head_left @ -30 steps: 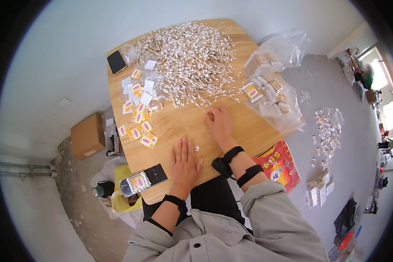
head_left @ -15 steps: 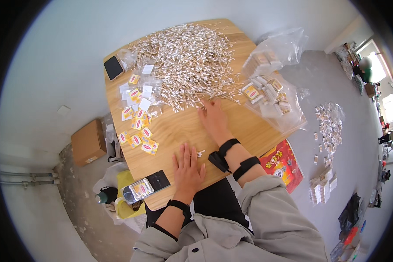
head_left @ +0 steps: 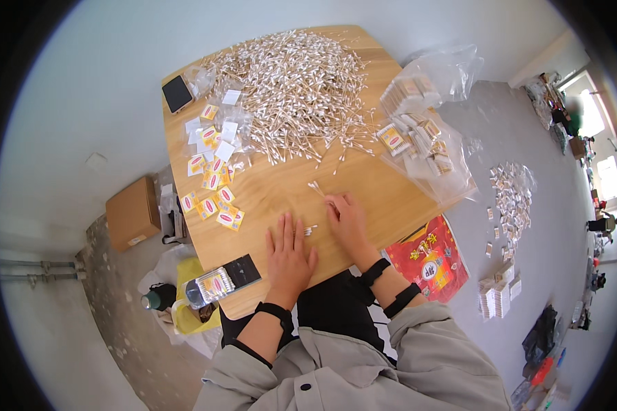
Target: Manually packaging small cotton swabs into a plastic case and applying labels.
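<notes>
My right hand [head_left: 347, 220] is closed on a few cotton swabs, pinched in its fingertips; their white tips [head_left: 314, 185] stick out toward the pile. My left hand [head_left: 289, 255] lies flat near the table's front edge, fingers stretched out. Several loose swabs [head_left: 309, 231] show beside its fingers, and part of them may be under the hand. Farther off, a large heap of cotton swabs [head_left: 288, 92] covers the back of the wooden table [head_left: 274, 188]. A clear case packed with swabs [head_left: 214, 284] rests on a black flat piece [head_left: 242, 270] left of my left hand.
Yellow-and-white cards [head_left: 218, 203] and white slips lie along the table's left side, with a phone [head_left: 177, 94] behind. Plastic bags of packed swabs [head_left: 418, 140] cover the right edge. Beside the table are a red bag [head_left: 428, 264], a cardboard box [head_left: 133, 214] and floor piles of packs [head_left: 511, 198].
My right hand has drawn back from the edge of the heap toward my left hand, bringing a few swabs. My left hand stays flat on the table.
</notes>
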`<state>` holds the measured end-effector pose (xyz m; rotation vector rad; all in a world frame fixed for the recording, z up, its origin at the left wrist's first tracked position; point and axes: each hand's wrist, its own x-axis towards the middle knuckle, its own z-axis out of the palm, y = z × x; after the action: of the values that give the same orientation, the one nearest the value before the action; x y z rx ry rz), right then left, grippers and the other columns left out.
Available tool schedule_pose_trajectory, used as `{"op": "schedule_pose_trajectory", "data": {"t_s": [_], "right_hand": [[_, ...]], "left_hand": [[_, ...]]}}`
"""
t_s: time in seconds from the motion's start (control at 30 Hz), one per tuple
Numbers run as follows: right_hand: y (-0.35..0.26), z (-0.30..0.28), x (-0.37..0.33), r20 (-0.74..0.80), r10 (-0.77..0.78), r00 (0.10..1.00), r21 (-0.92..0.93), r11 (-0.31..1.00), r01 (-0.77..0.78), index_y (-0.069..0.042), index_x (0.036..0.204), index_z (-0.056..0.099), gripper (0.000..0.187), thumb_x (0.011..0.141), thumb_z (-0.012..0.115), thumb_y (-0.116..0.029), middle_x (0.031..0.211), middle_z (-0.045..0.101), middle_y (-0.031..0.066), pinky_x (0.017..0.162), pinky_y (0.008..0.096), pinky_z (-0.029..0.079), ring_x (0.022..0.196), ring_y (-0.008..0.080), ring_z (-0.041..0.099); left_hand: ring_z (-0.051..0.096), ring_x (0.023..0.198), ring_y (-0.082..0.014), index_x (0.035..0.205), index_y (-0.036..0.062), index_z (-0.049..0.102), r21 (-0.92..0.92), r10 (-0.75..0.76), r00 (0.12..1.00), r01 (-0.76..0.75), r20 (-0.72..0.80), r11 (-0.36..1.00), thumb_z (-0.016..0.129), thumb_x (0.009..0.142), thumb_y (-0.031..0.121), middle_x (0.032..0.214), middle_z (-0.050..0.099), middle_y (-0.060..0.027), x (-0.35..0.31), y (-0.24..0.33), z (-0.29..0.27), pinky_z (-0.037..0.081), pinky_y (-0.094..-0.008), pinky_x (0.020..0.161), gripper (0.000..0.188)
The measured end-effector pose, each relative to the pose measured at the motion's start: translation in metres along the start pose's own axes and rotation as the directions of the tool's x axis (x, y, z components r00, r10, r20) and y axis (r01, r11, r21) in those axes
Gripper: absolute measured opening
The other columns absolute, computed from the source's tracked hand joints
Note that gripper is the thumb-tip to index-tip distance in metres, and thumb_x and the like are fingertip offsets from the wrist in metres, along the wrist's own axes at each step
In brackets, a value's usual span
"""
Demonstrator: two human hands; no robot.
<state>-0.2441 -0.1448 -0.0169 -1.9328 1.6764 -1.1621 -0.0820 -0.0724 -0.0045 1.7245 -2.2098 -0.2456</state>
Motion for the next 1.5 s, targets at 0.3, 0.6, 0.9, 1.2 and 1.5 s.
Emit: {"op": "schedule_pose_trajectory", "data": {"t_s": [0.3,0.6,0.9,1.2,1.5], "right_hand": [[-0.007,0.011,0.014,0.175,0.165,0.971,0.274,0.939,-0.209,-0.007,0.094,0.066,0.014,0.081,0.066,-0.006,0.084,0.063,0.0106,0.063,0.0343,0.050,0.074,0.0255,0.063],[-0.016,0.004,0.019,0.290,0.076,0.954,0.070,0.993,-0.100,-0.015,0.091,0.068,0.012,0.079,0.070,-0.016,0.084,0.060,0.0064,0.063,0.0341,0.050,0.074,0.0217,0.064],[-0.013,0.006,0.015,0.325,0.017,0.946,0.075,0.996,-0.043,-0.013,0.087,0.067,0.010,0.078,0.070,-0.015,0.080,0.059,0.0066,0.064,0.0364,0.050,0.073,0.0248,0.062],[0.004,0.007,0.032,0.395,0.168,0.903,0.195,0.946,-0.261,-0.009,0.089,0.068,0.012,0.081,0.070,-0.018,0.079,0.066,0.0068,0.066,0.0317,0.051,0.075,0.0203,0.065],[-0.013,0.001,0.024,0.382,0.062,0.922,0.055,0.994,-0.090,-0.014,0.086,0.069,0.010,0.080,0.070,-0.021,0.080,0.063,0.0057,0.063,0.0350,0.051,0.073,0.0225,0.064]], "left_hand": [[0.018,0.145,-0.0332,0.145,0.0004,0.032,0.004,0.011,0.999,-0.010,-0.047,1.000,0.056,0.086,0.037,0.155,0.022,-0.0197,-0.004,-0.001,0.006,0.015,-0.0522,0.116,0.073],[0.016,0.145,-0.0349,0.144,-0.0034,0.031,-0.013,-0.012,1.000,0.012,0.006,1.000,0.055,0.088,0.037,0.156,0.019,-0.0203,-0.004,-0.001,0.001,0.013,-0.0498,0.117,0.073],[0.016,0.145,-0.0351,0.144,-0.0040,0.030,-0.024,-0.003,1.000,0.003,-0.007,1.000,0.056,0.087,0.037,0.155,0.020,-0.0206,-0.002,0.000,0.001,0.013,-0.0493,0.117,0.075],[0.015,0.145,-0.0351,0.144,-0.0040,0.030,-0.025,0.003,1.000,-0.004,-0.014,1.000,0.055,0.089,0.038,0.155,0.020,-0.0205,-0.003,0.001,0.001,0.013,-0.0486,0.117,0.074],[0.019,0.145,-0.0340,0.142,-0.0036,0.034,-0.021,-0.011,0.999,0.010,-0.041,1.000,0.057,0.086,0.038,0.154,0.024,-0.0204,-0.003,0.000,0.002,0.017,-0.0493,0.116,0.073]]}}
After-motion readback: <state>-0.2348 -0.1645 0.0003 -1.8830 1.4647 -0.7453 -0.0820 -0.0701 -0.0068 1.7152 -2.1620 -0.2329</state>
